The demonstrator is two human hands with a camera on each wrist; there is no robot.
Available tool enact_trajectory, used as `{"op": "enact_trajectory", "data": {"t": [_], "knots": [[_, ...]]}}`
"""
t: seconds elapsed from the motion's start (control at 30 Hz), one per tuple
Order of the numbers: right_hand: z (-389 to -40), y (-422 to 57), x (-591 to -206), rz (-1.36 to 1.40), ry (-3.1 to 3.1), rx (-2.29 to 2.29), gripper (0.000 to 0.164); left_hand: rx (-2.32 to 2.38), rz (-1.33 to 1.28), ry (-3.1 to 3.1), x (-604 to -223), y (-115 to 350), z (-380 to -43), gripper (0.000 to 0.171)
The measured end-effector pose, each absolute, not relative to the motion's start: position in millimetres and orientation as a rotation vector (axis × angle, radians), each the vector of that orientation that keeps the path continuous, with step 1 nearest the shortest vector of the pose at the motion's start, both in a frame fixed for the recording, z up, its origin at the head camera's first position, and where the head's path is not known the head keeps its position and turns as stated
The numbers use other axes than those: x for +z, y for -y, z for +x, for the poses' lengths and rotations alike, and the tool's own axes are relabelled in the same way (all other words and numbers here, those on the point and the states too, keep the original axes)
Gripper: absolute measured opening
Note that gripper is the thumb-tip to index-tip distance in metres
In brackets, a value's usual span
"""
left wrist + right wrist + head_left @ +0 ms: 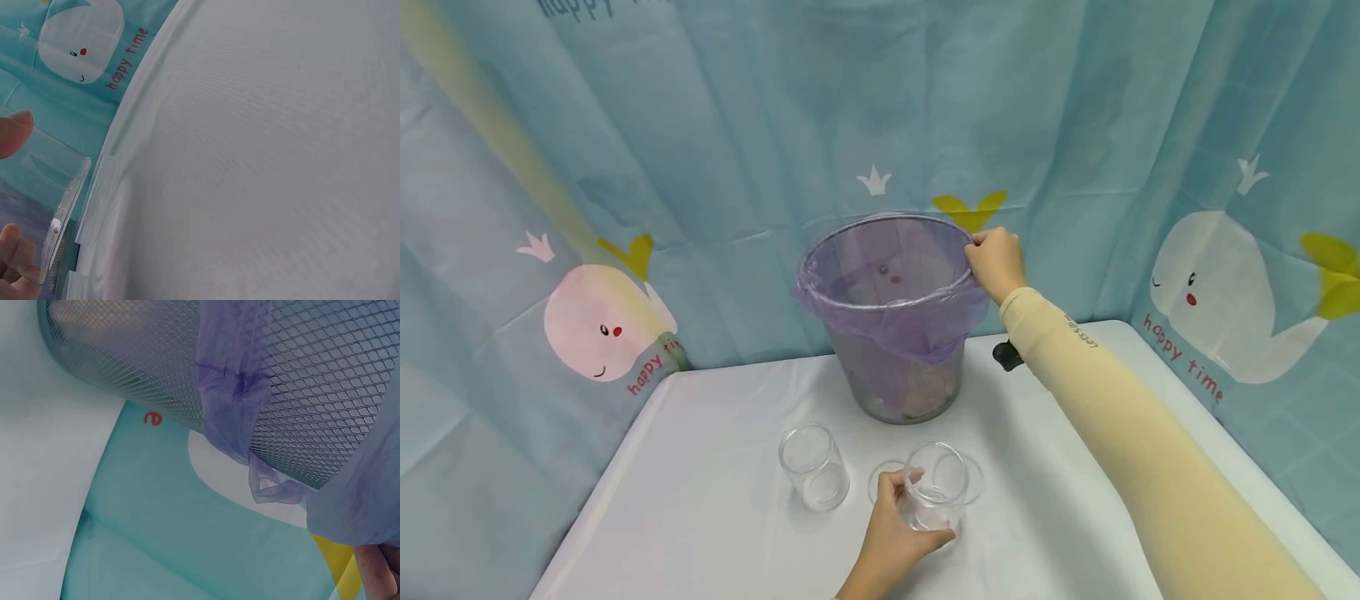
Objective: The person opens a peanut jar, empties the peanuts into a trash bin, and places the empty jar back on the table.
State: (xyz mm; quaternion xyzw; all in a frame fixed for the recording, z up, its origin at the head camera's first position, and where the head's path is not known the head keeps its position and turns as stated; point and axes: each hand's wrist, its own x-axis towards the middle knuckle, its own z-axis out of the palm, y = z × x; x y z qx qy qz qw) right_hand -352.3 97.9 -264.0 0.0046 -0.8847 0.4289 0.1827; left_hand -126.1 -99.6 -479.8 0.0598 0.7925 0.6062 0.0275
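My left hand grips a clear cup, thumb on one side and fingers on the other. The left wrist view catches only some of those fingertips at the cup's wall, at the left edge. My right hand pinches the rim of a mesh wastebasket at its right side. A thin purple bag lines the basket and folds over the rim. In the right wrist view, fingers show beneath the bag's edge, beside the wire mesh. The bag hides part of the grip.
Another clear cup stands upright left of my left hand. Two clear round pieces, one a ring, lie on the white table behind the held cup. A blue curtain hangs close behind the basket. A small black object shows beside my right wrist.
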Motion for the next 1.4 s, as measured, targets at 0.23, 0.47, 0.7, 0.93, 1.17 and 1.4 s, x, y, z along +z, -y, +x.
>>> {"op": "enact_trajectory", "data": {"t": [0.23,0.47,0.7,0.93,1.17,1.4], "knots": [[-352,-99,-264,0.008,2.495,1.209,0.032,1.841,0.151,-2.467,-487,102,-128,0.082],[-353,-99,-263,0.026,2.496,1.204,0.03,1.892,0.114,-2.46,-489,106,-128,0.083],[-354,-98,-263,0.034,2.481,1.216,0.028,1.886,0.15,-2.458,-491,110,-124,0.084],[-352,-98,-264,0.024,2.487,1.218,0.031,1.804,0.169,-2.502,-492,111,-122,0.087],[-352,-98,-264,0.018,2.48,1.227,0.033,1.805,0.225,-2.494,-491,111,-119,0.086],[-352,-99,-263,0.017,2.493,1.219,0.035,1.784,0.226,-2.46,-495,111,-117,0.086]]}}
